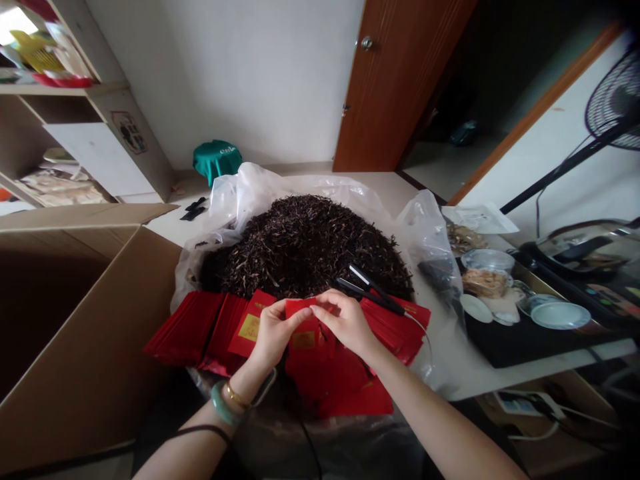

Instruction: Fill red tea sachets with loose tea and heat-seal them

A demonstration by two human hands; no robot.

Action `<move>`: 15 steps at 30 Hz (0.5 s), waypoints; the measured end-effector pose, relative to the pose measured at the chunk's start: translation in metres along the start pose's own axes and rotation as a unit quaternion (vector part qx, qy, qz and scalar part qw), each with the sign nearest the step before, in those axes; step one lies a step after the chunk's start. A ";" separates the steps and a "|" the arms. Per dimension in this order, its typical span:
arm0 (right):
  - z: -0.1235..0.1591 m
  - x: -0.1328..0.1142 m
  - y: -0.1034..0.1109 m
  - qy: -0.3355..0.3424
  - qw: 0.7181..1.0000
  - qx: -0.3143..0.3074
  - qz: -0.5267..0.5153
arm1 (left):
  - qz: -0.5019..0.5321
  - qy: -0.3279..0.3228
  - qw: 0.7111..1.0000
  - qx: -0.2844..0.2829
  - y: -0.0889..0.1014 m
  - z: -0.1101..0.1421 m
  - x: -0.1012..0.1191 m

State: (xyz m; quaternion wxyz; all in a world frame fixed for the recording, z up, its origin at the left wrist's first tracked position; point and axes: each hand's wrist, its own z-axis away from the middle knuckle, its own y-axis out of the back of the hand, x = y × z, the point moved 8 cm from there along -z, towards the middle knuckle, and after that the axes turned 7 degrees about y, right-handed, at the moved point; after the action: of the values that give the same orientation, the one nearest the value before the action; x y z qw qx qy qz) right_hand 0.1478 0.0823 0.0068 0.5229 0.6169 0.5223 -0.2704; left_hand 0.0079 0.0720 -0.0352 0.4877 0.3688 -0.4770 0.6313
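Between the fingertips of both hands is the top of a small red packet [300, 306]. My left hand [277, 328] pinches its left side, thumb toward me. On its right side, my right hand [345, 321] grips with thumb and fingers. Just beyond lies a large heap of dark loose tea leaves [305, 247] in a clear plastic bag [250, 187]. Stacks of red packets [185, 327] stand at the left, and more red packets [340, 383] lie below my hands. A black-handled tong-like tool with a cord [373, 290] rests over packets at the right.
An open cardboard box [135, 293] stands close on the left. At the right, a dark tray [500, 347] bears glass dishes and a lidded pan. A green-covered stool [217, 160] is near the wall, and a fan [613, 100] stands at the far right.
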 end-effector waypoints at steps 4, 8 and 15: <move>0.000 -0.001 0.002 -0.018 1.000 -0.002 -0.019 | 0.014 -0.005 1.000 -0.014 0.000 -0.001 0.002; -0.001 -0.001 -0.002 -0.032 0.999 -0.022 -0.024 | 0.014 -0.011 1.000 -0.009 0.005 -0.003 0.004; 0.003 0.008 -0.002 -0.075 0.995 -0.012 -0.068 | 0.025 0.054 0.995 -0.081 -0.011 0.002 -0.005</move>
State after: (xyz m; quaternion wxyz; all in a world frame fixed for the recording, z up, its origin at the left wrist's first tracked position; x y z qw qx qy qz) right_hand 0.1490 0.0824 -0.0015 0.5484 0.5514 0.5255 -0.3450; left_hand 0.0199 0.0696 -0.0369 0.5251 0.2809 -0.5086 0.6218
